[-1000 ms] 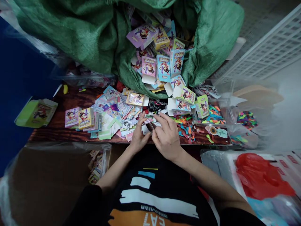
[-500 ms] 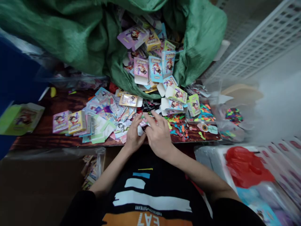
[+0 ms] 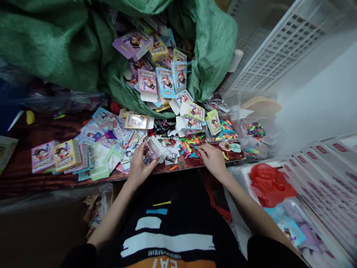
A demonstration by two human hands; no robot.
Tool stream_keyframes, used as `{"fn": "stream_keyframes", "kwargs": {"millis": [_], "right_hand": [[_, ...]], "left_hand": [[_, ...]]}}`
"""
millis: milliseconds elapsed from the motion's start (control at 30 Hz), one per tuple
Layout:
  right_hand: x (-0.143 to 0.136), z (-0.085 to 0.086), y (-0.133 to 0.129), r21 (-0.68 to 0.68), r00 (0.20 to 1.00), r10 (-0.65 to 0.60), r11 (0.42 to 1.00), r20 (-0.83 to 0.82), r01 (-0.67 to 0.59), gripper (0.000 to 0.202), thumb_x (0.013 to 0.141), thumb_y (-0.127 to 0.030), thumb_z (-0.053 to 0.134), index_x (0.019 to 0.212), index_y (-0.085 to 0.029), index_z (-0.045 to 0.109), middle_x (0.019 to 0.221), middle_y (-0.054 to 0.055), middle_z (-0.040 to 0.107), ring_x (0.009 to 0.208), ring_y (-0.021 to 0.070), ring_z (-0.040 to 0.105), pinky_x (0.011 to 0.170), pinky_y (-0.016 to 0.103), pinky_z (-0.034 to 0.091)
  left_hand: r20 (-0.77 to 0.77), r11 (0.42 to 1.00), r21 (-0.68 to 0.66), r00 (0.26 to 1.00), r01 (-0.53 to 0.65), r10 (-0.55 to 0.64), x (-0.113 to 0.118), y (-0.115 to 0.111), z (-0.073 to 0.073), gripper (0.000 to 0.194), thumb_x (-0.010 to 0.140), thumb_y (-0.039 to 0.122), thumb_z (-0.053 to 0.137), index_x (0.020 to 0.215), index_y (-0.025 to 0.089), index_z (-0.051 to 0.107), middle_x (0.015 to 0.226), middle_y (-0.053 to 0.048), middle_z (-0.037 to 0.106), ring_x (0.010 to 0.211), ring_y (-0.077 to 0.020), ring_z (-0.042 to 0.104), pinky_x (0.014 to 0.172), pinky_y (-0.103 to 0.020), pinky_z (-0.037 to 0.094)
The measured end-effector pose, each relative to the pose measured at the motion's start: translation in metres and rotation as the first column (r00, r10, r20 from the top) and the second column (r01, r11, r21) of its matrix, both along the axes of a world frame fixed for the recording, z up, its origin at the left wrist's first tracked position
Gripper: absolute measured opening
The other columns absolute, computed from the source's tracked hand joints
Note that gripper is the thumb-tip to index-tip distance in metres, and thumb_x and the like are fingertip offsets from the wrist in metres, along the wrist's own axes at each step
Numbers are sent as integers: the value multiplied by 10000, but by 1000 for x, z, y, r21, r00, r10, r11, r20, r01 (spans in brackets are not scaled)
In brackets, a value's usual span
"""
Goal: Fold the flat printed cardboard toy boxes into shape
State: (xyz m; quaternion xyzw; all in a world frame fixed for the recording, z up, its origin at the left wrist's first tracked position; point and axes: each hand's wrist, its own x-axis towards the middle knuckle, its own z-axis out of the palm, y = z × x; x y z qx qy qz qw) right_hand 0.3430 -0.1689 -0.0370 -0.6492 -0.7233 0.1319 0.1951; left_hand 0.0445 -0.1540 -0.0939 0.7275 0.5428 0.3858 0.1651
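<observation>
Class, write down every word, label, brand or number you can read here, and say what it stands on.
"EMPORIO ARMANI": small, upside-down print on the black cloth T-shirt.
"EA": larger, upside-down, on the T-shirt's orange band; the rest is cut off.
Too small or blurred: the titles on the small, colourful cartoon-printed cardboard boxes, and the red labels on the stacked white boxes.

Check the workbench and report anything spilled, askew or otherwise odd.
Small coloured pieces lie loose on the table, beside a clear container of similar ones. They look spilled, though perhaps they were spread deliberately.
</observation>
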Motion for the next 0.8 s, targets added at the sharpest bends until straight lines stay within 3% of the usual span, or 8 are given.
{"fn": "stream_keyframes", "kwargs": {"millis": [100, 167, 367, 467, 567, 633, 700, 800], "right_hand": [[23, -28, -10, 12, 971, -145, 989, 192, 145, 207, 925, -201, 533, 999, -192, 726, 942, 86, 697, 787, 227, 666, 629, 306, 467], [24, -38, -15, 71, 966, -156, 987, 207, 145, 241, 931, -237, 534, 1101, -200, 701, 978, 86, 673, 810, 226, 660, 621, 299, 469], [-7, -47, -4, -11, 992, 44, 999, 117, -43, 390, 906, -256, 589, 1296, -235, 609, 1113, 94, 632, 882, 230, 659, 701, 320, 512], [-14, -51, 11, -106, 999, 34, 994, 42, -30, 225, 902, -191, 550, 1068, -211, 701, 1053, 89, 657, 824, 208, 647, 689, 306, 486], [-11, -53, 23, -130, 972, -57, 991, -229, 28, 140, 848, -169, 573, 782, -192, 695, 889, 64, 687, 812, 203, 625, 725, 314, 469], [-8, -50, 27, -193, 851, -175, 977, -496, 88, 86, 781, -243, 654, 715, -195, 683, 778, 36, 681, 704, 178, 585, 649, 297, 448], [-6, -43, 28, -342, 628, -334, 933, -703, 113, 157, 693, -347, 745, 704, -201, 686, 673, 2, 648, 557, 132, 494, 506, 255, 358], [-6, -31, 27, -539, 318, -520, 842, -793, 34, 301, 543, -388, 857, 711, -202, 691, 622, -19, 621, 500, 90, 450, 431, 212, 234]], "left_hand": [[8, 999, -49, 1000, -7, 8, -5, -4, -4, 695, 831, 438, 690, 1420, 180, 427, 1248, -157, 630, 1069, -299, 660, 915, -445, 563], [5, 998, -68, 1000, -1, 1, -6, -7, -4, 706, 825, 448, 699, 1421, 187, 427, 1266, -158, 622, 1111, -308, 649, 935, -454, 557], [-16, 990, -109, 995, 94, -96, 1, -15, 4, 710, 814, 416, 722, 1427, 207, 430, 1289, -145, 625, 1176, -308, 625, 977, -450, 537], [-19, 983, -124, 990, 137, -140, 3, -21, 6, 720, 818, 388, 722, 1445, 218, 410, 1307, -139, 621, 1185, -304, 621, 984, -451, 533], [-24, 978, -140, 987, 155, -160, 3, -28, 4, 724, 819, 361, 721, 1452, 222, 398, 1316, -137, 621, 1189, -304, 623, 987, -453, 533], [-26, 975, -159, 987, 154, -160, 3, -31, 1, 724, 819, 366, 719, 1452, 219, 400, 1322, -141, 619, 1198, -311, 621, 989, -461, 533], [-29, 975, -181, 990, 133, -141, 4, -32, -1, 726, 814, 387, 722, 1445, 211, 408, 1317, -147, 622, 1199, -322, 621, 983, -469, 536], [-52, 971, -207, 990, 120, -134, 8, -29, -1, 720, 808, 400, 725, 1430, 206, 420, 1305, -147, 630, 1192, -325, 625, 972, -472, 540]]}}
